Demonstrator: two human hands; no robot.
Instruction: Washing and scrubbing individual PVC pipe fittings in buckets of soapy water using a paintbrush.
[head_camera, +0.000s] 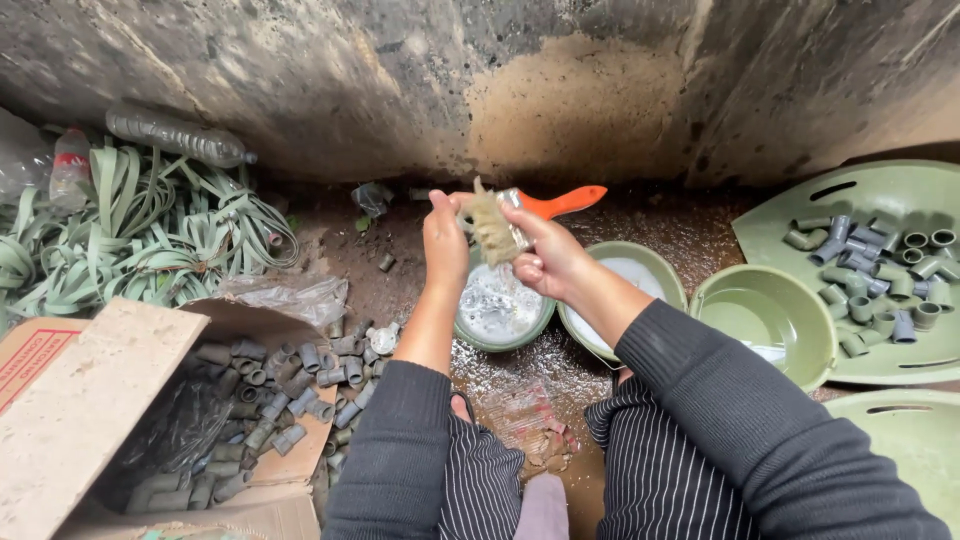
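The right hand (545, 262) grips a brush (520, 222) by its orange handle, bristles at ten o'clock over a bowl (500, 310) of silvery liquid. The left hand (444, 232) pinches something small against the bristles; what it is cannot be told. A risk: the wet piece may slip from the pinch and drop into the bowl or onto the muddy ground. Fittings (290, 385) spill from a box (110, 400) at eight o'clock; more lie on a tray (900, 355) at three.
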